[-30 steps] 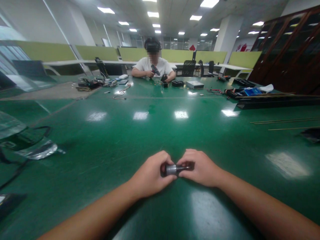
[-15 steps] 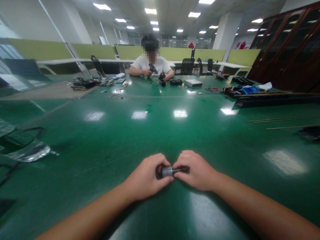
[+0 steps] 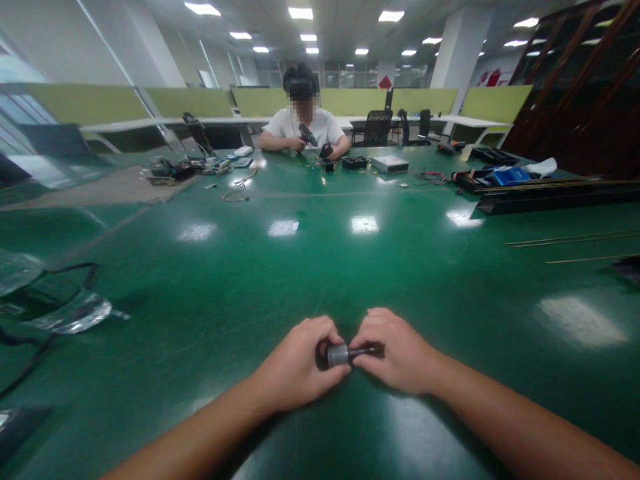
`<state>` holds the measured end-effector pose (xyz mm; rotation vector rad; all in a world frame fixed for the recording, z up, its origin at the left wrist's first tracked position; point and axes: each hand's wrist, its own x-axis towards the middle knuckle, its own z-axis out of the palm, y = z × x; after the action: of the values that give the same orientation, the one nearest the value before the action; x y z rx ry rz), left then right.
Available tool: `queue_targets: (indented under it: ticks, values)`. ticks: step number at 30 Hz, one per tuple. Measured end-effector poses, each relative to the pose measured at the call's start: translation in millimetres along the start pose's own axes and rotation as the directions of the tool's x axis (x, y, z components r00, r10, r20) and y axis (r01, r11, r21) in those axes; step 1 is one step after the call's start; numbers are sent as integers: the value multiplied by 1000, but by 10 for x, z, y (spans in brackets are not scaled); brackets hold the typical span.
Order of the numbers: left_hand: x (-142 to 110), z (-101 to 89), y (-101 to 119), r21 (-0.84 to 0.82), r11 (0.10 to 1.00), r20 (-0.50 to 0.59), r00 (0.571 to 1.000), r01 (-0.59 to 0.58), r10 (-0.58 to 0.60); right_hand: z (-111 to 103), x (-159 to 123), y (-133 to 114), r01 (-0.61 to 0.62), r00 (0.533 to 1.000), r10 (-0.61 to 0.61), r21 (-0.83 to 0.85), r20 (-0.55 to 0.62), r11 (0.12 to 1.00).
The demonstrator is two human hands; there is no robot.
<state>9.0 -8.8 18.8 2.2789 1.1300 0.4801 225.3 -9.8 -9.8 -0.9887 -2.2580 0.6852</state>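
Note:
Both of my hands rest on the green table [image 3: 320, 267] near its front edge, closed round one small part. It is a short grey metal cylinder [image 3: 339, 354] with a thin dark shaft sticking out to the right. My left hand [image 3: 299, 363] grips the cylinder's left end, fingers curled over it. My right hand [image 3: 400, 350] pinches the dark shaft, with the fingertips pressed together. The two hands almost touch each other.
A person sits at the far side holding a power tool [image 3: 308, 135], with small boxes [image 3: 389, 163] and cables around. Long dark rails [image 3: 555, 197] and thin rods [image 3: 570, 239] lie at the right. A clear plastic bag and black cable [image 3: 55, 300] lie at the left.
My hands and the part have stayed together, sliding slightly lower and to the right in the picture as my head shifted. The grip looks unchanged.

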Motion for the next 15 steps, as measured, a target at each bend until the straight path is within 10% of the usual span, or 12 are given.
queue_targets:
  ticks: [15]
  values:
    - [5,9,-10,12,1000,-13,1000,-8,8,-7,6,1,-17,1000,18,17,-25,1000]
